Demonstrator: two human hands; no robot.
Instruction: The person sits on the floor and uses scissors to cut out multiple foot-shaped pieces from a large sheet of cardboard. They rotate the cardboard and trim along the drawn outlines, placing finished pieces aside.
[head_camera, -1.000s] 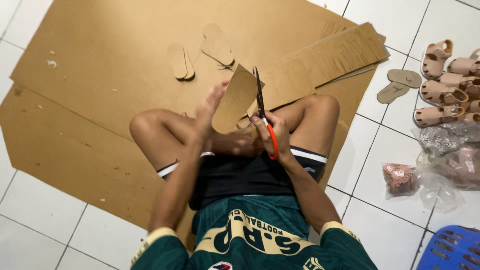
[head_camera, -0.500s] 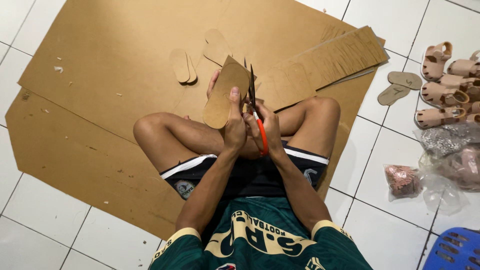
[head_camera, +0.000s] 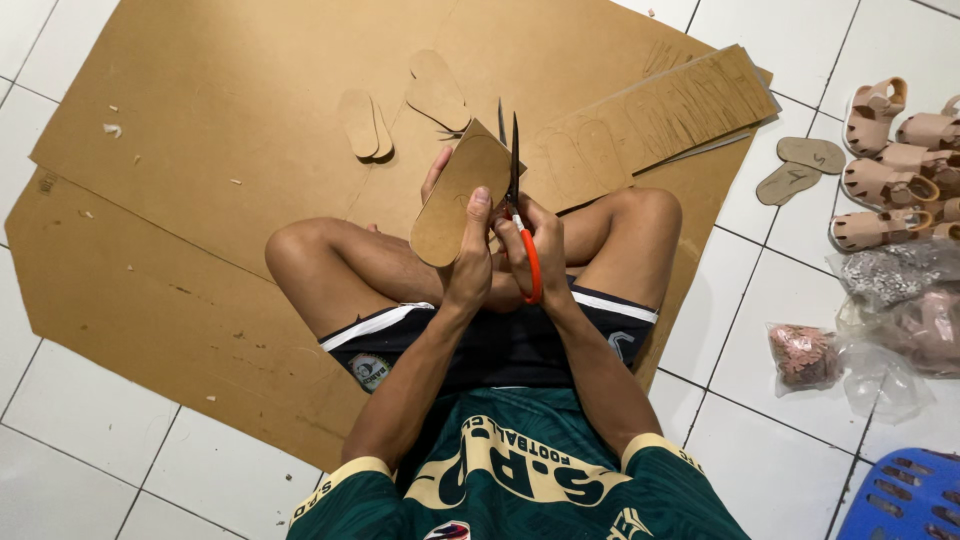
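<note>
Head view: sole-shaped cardboard piece (head_camera: 458, 200) upright, tilted right.

Big brown cardboard sheet (head_camera: 200, 150) spread on the white tiled floor (head_camera: 80, 460). Two stacks of cut sole shapes (head_camera: 365, 122) lie on it, up and left of the hands. Marked cardboard strip (head_camera: 660, 110) lies up and right of them. Farther right on the tiles: two loose soles (head_camera: 800, 168), a row of tan sandals (head_camera: 890, 160), clear plastic bags (head_camera: 870, 340) of small parts, and a blue basket (head_camera: 905, 495) at the lower right corner.
</note>
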